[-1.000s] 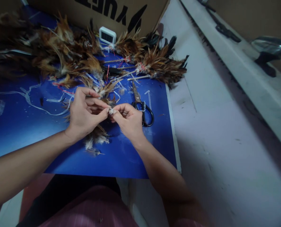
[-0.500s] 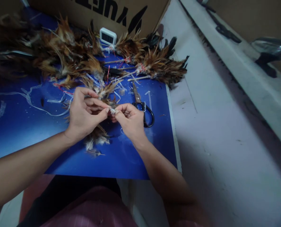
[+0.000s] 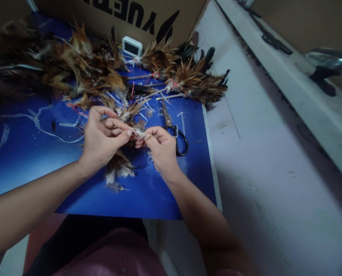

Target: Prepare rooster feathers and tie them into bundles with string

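Observation:
Between my two hands is a small feather (image 3: 139, 132) with a whitish, fluffy base. My left hand (image 3: 103, 136) pinches one end of it between thumb and forefinger. From the other side my right hand (image 3: 161, 147) pinches the fluff, its fingers curled. Brown feathers (image 3: 127, 113) lie just beyond my fingertips, and more loose feathers (image 3: 119, 170) with pale down lie below my left hand. Close to my right hand rest scissors (image 3: 171, 126) with black handles, partly covered by that hand.
Bundled brown feathers on sticks (image 3: 188, 78) lie at the back right of the blue board (image 3: 159, 195). A large feather pile (image 3: 58, 61) covers the back left. Clear plastic strips (image 3: 41, 120) are scattered about. A small white-framed device (image 3: 132, 46) stands before a cardboard box (image 3: 176, 17).
My right hand has shifted slightly to the right, away from my left fingertips. More of the whitish fluff now shows between them.

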### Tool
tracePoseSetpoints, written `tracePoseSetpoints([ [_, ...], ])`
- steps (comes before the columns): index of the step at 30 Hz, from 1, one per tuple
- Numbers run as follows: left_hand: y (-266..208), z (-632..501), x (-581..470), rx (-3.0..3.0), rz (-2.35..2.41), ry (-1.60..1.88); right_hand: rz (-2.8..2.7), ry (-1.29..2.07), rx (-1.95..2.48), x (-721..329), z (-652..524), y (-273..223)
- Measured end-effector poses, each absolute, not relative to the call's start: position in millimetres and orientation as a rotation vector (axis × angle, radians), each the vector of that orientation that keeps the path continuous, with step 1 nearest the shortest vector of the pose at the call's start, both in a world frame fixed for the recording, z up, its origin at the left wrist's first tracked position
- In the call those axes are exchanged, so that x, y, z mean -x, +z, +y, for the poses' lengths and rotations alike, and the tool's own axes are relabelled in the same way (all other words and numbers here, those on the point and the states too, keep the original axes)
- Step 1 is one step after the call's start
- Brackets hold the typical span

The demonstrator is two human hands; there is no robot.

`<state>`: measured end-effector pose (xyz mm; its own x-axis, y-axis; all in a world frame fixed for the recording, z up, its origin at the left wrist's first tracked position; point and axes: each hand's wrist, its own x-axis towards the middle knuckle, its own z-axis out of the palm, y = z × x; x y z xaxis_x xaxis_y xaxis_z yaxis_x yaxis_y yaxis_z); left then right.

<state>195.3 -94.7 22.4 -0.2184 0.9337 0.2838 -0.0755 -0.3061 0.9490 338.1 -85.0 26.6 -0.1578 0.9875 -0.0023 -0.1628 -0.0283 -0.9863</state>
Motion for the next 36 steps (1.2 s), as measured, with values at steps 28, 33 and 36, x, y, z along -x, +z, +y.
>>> tracePoseSetpoints([
  [28, 35.4, -100.3, -190.7, -1.136, 1.102, 0.995, -1.854, 0.216, 0.749, -346.4, -79.1, 12.5],
  [33, 47.1, -98.1, -185.4, -1.258, 1.188, 1.147, -1.85, 0.27, 0.737, -349.8, -77.6, 14.0],
  [36, 60.9, -101.3, -166.8, -1.49, 1.362, 1.28, -1.826, 0.284, 0.757, -352.6, -74.4, 13.4],
])
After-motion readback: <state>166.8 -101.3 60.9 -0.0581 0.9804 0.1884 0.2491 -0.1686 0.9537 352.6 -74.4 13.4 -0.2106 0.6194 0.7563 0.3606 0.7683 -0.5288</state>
